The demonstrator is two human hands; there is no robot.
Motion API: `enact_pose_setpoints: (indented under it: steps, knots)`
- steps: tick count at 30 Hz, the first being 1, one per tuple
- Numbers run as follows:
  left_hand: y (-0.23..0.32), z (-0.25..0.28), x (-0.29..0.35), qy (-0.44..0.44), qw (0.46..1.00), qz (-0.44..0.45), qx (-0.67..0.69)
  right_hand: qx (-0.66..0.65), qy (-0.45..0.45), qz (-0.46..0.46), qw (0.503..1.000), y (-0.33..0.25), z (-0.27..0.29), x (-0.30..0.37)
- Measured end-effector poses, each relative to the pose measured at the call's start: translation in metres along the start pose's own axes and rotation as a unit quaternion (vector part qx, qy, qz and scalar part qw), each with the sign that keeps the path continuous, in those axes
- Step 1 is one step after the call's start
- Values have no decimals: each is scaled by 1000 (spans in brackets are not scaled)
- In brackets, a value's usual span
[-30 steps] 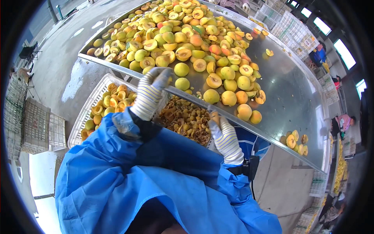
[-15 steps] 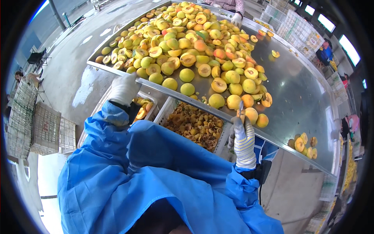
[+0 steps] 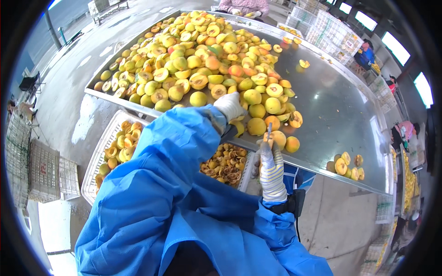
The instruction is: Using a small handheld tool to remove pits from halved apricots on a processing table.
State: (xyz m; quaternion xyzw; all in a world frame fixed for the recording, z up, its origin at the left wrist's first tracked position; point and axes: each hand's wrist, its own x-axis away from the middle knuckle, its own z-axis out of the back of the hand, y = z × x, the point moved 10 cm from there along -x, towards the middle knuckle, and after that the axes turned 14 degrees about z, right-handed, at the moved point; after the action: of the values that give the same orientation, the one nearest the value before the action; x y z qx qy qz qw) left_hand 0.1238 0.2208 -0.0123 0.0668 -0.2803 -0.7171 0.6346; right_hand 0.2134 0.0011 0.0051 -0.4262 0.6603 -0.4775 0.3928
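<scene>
A heap of whole and halved yellow peaches [image 3: 177, 62] lies on the metal table [image 3: 331, 110]. My left hand [image 3: 229, 106], in a pale glove, reaches in at the heap's near side, among the fruit. Its fingers are partly hidden, so I cannot tell whether they hold a peach. At the table's front edge my right hand [image 3: 272, 175], in a striped glove, is closed on a small knife [image 3: 270, 130] with its blade pointing up. Right beside the knife sit whole peaches [image 3: 292, 144].
Below the table edge, a white crate [image 3: 88, 177] holds peach halves; another crate [image 3: 247, 171] holds brownish pits and scraps. A few halves [image 3: 341, 166] lie at the table's right. Across the table is a person in pink [image 3: 244, 6]. Stacked crates [image 3: 43, 170] stand on the left.
My left hand has swung from above the left crate to the right, onto the peaches. The knife hand keeps its place at the table edge. The whole view has shifted slightly.
</scene>
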Motion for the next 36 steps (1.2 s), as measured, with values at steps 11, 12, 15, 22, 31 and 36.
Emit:
enact_pose_setpoints:
  steps: [11, 12, 15, 22, 31, 36]
  knots:
    - [2, -9, 119, -305, 615, -60, 725, 202, -102, 150, 962, -11, -24, -7]
    - [0, -11, 123, -306, 609, -55, 729, 238, -109, 192, 946, -20, -30, -8]
    - [-2, -8, 129, -289, 617, -67, 729, 296, -103, 272, 910, -26, -37, -5]
    - [-12, -4, 128, -230, 636, -61, 734, 469, -115, 243, 841, -28, -55, -2]
    - [-19, 9, 134, -137, 670, -110, 721, -37, -161, -126, 978, 18, -68, 18]
    - [-13, 12, 133, -171, 694, -131, 687, -130, -185, -230, 947, 23, -73, 30]
